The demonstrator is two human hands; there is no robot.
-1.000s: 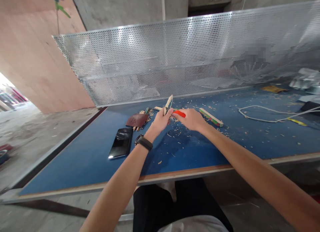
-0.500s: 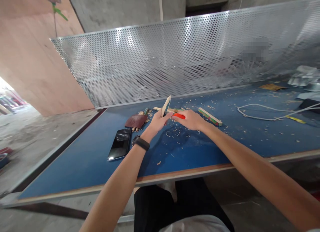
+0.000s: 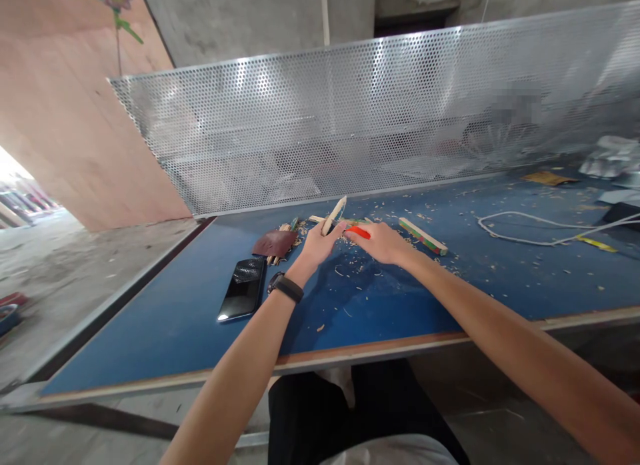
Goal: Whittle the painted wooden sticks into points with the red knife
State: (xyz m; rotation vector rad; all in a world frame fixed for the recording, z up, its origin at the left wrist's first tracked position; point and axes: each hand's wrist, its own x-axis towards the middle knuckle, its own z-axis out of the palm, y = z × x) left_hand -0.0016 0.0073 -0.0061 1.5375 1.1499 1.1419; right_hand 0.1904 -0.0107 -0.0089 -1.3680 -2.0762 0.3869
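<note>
My left hand (image 3: 318, 246) is closed around a pale, whittled wooden stick (image 3: 335, 215), whose pointed end angles up and away from me. Close beside it, my right hand (image 3: 386, 243) grips a red-handled knife (image 3: 360, 232); its blade is mostly hidden between the hands. The left thumb meets the knife near the right fingers. Wood shavings (image 3: 376, 272) lie scattered under and around both hands. Behind them, more thin wooden strips (image 3: 316, 219) are partly covered. A squared wooden stick with green and red sides (image 3: 423, 236) rests to the right of my right hand.
Left of my hands are a black phone (image 3: 243, 288) and a dark red sheet (image 3: 275, 243) over several small sticks. A white cable (image 3: 530, 240) and a yellow strip (image 3: 598, 243) lie rightward. A perforated metal panel (image 3: 310, 131) borders the blue table (image 3: 150, 325) at the back.
The pale stick's tip has tilted slightly to the right and lower. Both hands keep their grips, and the whole view has shifted a little.
</note>
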